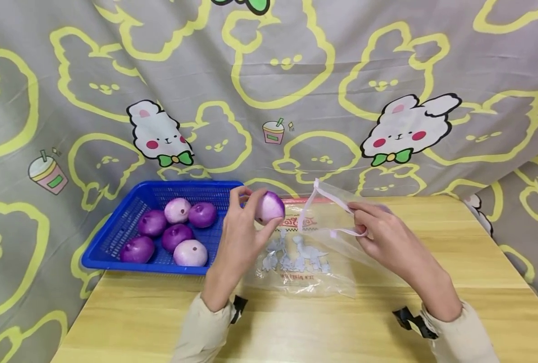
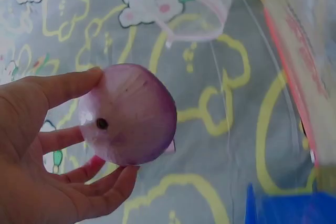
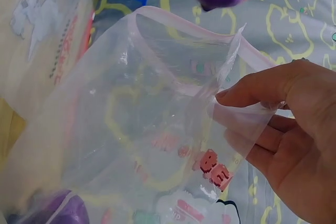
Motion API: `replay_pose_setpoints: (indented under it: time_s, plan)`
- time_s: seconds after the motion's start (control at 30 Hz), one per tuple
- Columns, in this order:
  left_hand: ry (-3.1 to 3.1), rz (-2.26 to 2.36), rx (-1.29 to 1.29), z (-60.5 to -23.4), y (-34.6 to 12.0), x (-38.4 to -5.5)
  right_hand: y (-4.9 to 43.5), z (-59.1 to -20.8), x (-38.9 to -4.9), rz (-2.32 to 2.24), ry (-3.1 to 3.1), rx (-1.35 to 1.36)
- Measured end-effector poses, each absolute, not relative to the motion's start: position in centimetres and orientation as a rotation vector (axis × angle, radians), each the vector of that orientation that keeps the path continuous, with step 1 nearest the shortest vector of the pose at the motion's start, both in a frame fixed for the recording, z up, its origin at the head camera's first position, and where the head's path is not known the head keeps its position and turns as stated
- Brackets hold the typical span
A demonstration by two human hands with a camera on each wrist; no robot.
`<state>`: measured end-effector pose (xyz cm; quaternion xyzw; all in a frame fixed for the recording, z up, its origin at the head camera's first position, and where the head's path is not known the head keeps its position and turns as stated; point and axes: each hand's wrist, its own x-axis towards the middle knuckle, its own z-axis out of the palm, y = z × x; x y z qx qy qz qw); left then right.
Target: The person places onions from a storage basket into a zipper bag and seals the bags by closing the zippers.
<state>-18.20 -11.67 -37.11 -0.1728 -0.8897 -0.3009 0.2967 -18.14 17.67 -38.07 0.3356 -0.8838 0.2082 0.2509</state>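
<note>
My left hand [image 1: 239,234] grips a purple-and-white onion [image 1: 271,207] above the table, between the basket and the raised bag. In the left wrist view, thumb and fingertips curl round the onion [image 2: 128,114], its dark root spot showing. My right hand [image 1: 387,239] pinches the rim of a clear plastic bag [image 3: 94,129] with a pale pink edge. The bag's mouth gapes toward the left hand. Low in the right wrist view, a purple onion [image 3: 68,211] shows through the plastic. The right hand's fingers lie partly behind the film.
A blue plastic basket [image 1: 148,268] with several onions stands at the left. Flat on the wooden table [image 1: 305,327] lies another clear bag [image 1: 291,262] with dinosaur prints and a red top edge. A grey cartoon-patterned cloth [image 1: 260,151] hangs behind.
</note>
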Motion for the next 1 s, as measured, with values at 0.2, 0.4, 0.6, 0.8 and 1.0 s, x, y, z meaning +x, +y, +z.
replay_pose_setpoints:
  time_s: [0.2,0.4,0.6,0.8,1.0]
  plan:
    - [-2.327,-0.670,-0.515,-38.1,-9.1,-18.7,17.3,-37.8,-17.7,0.612,-2.411,0.931]
    - [-2.345,-0.617,-0.528,-39.0,-7.4,-18.6,16.7,-37.7,-17.0,0.648,-2.399,0.964]
    - [-2.382,-0.648,-0.566,-39.7,-6.7,-19.1,16.7,-37.4,-16.6,0.636,-2.362,0.982]
    - [-2.466,-0.687,-0.625,-40.0,-6.6,-18.9,16.8,-37.3,-16.7,0.637,-2.371,0.982]
    - [-2.514,-0.696,-0.694,-40.1,-6.6,-18.8,17.1,-37.2,-16.6,0.648,-2.376,0.955]
